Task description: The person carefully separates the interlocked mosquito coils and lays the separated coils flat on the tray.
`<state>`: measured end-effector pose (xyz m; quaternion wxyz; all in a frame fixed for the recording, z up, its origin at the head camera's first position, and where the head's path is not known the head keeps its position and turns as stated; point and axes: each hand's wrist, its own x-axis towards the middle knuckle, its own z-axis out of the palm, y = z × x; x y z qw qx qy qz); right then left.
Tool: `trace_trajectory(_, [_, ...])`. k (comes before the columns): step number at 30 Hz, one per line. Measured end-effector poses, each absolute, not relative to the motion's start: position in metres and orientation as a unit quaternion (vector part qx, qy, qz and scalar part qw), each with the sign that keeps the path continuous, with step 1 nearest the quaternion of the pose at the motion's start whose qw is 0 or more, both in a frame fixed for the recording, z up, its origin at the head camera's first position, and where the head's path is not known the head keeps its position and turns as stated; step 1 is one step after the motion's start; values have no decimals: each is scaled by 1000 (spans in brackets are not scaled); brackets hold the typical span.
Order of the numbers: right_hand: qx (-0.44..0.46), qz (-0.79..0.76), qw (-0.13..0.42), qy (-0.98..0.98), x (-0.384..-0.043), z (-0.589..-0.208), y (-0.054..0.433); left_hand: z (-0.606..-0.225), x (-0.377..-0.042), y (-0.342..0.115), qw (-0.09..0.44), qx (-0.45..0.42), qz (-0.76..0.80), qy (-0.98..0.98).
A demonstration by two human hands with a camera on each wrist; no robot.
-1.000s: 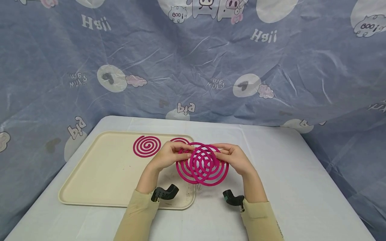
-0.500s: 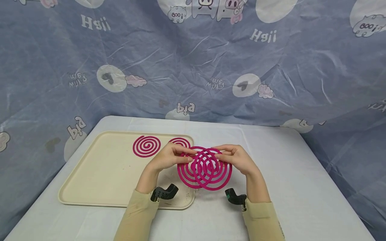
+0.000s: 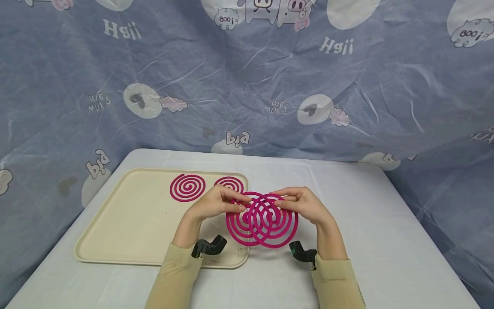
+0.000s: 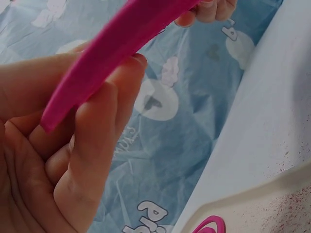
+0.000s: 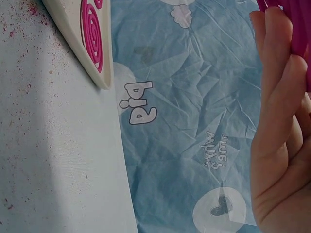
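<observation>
Two overlapping magenta mosquito coils are held up between the hands in the head view, tilted above the tray's right end and the table. My left hand (image 3: 211, 203) pinches the left coil (image 3: 227, 223) near its top edge with thumb and fingers. The right coil (image 3: 296, 221) is pinched the same way by my right hand (image 3: 305, 206). Their rings cross in the middle; whether they are interlocked I cannot tell. Seen close in the left wrist view, a magenta coil (image 4: 104, 53) lies between thumb and fingers. The right wrist view catches only the coil's edge (image 5: 300, 29).
A cream tray (image 3: 127, 219) lies on the left of the white table (image 3: 370, 240). Near its back edge are a flat coil (image 3: 188, 186) and a second one (image 3: 230, 178), partly behind my left hand. Reddish crumbs dot the tray and table. A printed blue cloth hangs behind.
My right hand has shifted slightly right and the two coils have drawn a little apart, with less overlap. They also sit slightly lower. The coils on the tray have stayed put.
</observation>
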<state>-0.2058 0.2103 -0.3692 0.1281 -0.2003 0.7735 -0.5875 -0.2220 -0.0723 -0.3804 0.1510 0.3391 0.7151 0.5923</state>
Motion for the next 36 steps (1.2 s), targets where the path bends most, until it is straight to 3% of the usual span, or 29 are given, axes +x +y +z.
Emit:
trace_trajectory(12, [-212,-561,141,788,-205,-370,213,-381,-222,-78,165,363,570,718])
trace_trajectory(36, [-37,-662,-85,744,-207,-365,197,-381,-224,-70,-22,185,714,675])
